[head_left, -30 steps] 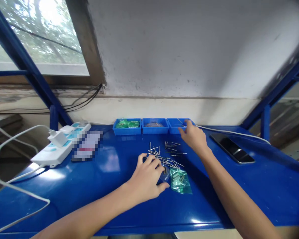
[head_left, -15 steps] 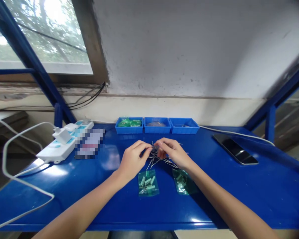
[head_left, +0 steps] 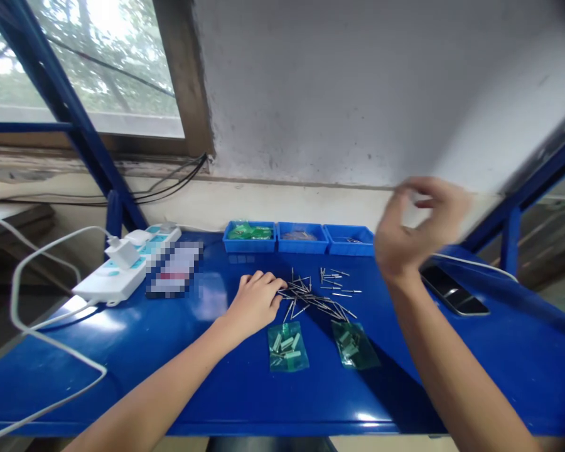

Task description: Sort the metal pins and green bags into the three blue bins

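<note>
Pins (head_left: 315,295) of thin metal lay scattered on the blue table (head_left: 499,364), in the middle, a little nearer than the three trays. My left hand (head_left: 257,301) rested on the table with fingers curled, the tips touching the left end of the pile; whether it pinched one pin I could not tell. My right hand (head_left: 419,229) was up in the air, blurred, thumb and forefinger close together; I could not tell if something was between them. I judged the pins light, stiff and slippery, best taken by the shaft with two fingertips. The left tray (head_left: 249,237) held green packets, the middle tray (head_left: 302,238) something small and dark, the right tray (head_left: 349,240) a few pins. Two green bags (head_left: 288,347) with pale parts lay nearer.
</note>
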Tool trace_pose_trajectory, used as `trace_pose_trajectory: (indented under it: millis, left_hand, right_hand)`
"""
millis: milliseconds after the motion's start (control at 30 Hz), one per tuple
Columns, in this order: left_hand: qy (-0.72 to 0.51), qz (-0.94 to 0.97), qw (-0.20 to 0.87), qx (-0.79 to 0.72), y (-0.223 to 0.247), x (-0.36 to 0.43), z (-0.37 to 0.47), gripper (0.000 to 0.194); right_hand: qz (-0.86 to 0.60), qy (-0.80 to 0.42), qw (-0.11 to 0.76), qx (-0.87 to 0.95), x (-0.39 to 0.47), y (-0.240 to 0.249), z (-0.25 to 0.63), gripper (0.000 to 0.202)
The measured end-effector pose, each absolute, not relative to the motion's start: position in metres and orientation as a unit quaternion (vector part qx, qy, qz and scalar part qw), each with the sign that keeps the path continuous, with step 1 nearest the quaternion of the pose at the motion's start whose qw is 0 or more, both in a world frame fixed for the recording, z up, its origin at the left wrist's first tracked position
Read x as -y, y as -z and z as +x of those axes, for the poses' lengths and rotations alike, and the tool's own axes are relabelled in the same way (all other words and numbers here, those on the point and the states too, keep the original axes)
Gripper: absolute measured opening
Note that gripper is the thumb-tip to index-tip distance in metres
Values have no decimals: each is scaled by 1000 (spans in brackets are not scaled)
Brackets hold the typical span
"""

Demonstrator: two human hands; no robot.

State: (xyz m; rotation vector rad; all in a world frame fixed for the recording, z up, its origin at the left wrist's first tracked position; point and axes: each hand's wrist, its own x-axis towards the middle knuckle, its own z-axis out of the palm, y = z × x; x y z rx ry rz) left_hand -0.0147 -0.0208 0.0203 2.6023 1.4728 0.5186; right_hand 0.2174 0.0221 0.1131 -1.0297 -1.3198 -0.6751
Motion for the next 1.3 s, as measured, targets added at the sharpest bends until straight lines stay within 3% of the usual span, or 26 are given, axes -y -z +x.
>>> trace_pose_trajectory:
  millis: [167,333,467,633,833,933,1067,1200,1300]
  left_hand:
    - [-137,860,33,-490,-21,22,-16,10]
    - [-125,860,-9,-494,-16,21,-14,15]
    - [-125,855,22,-502,-16,20,-14,13]
    - [-131,857,18,-498,-20,19,-16,14]
    - [-253,837,102,-474,-27,14,-18,20]
    - [-277,827,123,-473,-31,15,-21,16]
    - [-190,854,116,-471,-30,18,-28,18]
    - [-118,871,100,-466,-22,19,-30,7]
    - [-114,873,84,-466,-19,17,-27,14]
  right_hand:
    - [-501,190,379,755,-28,-56,200,12]
    - [-437,1,314,843,-2,-10,183,15]
    - [-405,-42,264,874,8,-9,174,16]
    - [-398,-34,260,879,9,-11,170,13]
    - [-389,27,289,874,15,-20,166,15]
    - [-391,106,339,849,8,-36,179,20]
    - [-500,228,431,716,-23,-58,224,25]
    - [-667,241,322,627,-47,-48,259,26]
    - [-622,162,288,710,-37,-31,249,27]
